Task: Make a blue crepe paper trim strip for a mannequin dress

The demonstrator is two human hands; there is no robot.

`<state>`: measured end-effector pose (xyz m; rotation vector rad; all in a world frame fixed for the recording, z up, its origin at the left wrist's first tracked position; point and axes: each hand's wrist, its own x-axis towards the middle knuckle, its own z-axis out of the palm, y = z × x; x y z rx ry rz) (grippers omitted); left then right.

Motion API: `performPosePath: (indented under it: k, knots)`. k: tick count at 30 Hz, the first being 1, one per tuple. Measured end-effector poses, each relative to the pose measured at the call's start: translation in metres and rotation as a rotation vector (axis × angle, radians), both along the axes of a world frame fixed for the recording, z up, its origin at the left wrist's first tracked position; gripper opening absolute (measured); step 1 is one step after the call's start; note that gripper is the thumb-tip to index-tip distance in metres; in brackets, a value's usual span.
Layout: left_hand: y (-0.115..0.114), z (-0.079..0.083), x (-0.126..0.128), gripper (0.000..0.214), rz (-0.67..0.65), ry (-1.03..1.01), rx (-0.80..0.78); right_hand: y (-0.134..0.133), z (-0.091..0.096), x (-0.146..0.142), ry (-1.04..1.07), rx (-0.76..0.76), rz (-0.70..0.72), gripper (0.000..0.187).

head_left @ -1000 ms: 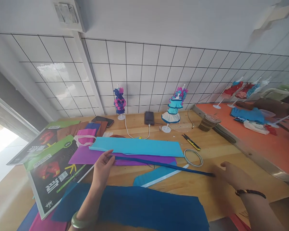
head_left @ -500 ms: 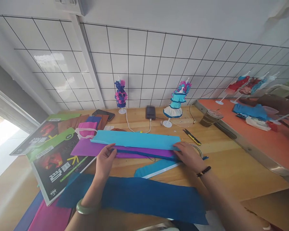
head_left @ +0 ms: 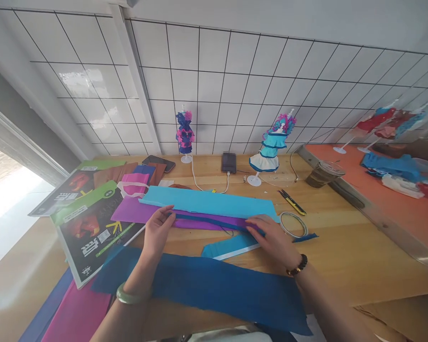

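My left hand (head_left: 157,231) pinches the left end of a thin dark blue paper strip (head_left: 207,221) that lies across a purple crepe sheet (head_left: 135,213). My right hand (head_left: 273,237) presses flat on the same strip further right, fingers stretched out; the strip's far end (head_left: 305,236) sticks out past it. A light blue sheet (head_left: 210,202) lies just behind the strip. A wide dark blue sheet (head_left: 217,289) lies under my forearms, and a smaller light blue piece (head_left: 228,247) sits between my hands.
A tape ring (head_left: 294,224) and yellow snips (head_left: 291,202) lie right of my right hand. Paper packs (head_left: 89,228) sit at the left. Two paper-dress mannequins (head_left: 185,135) (head_left: 271,149), phones (head_left: 228,162) and a cup (head_left: 321,173) stand at the back. An orange table (head_left: 395,199) adjoins at the right.
My right hand moved left along the strip from its far right end to near the purple sheet's right end. My left hand kept its hold on the left end.
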<state>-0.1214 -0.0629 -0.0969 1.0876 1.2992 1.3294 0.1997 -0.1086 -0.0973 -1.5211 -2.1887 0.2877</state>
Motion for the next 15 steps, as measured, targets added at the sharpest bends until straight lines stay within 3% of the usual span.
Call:
performPosePath:
  k: [7, 15]
  knots:
    - [-0.001, 0.005, -0.005, 0.030, -0.103, -0.397, 0.000, 0.009, 0.016, -0.045, 0.163, -0.191, 0.129, 0.039]
    - [-0.013, 0.014, 0.001, 0.032, -0.320, -0.360, -0.090, 0.013, 0.040, -0.101, 0.504, -0.568, 0.348, 0.048]
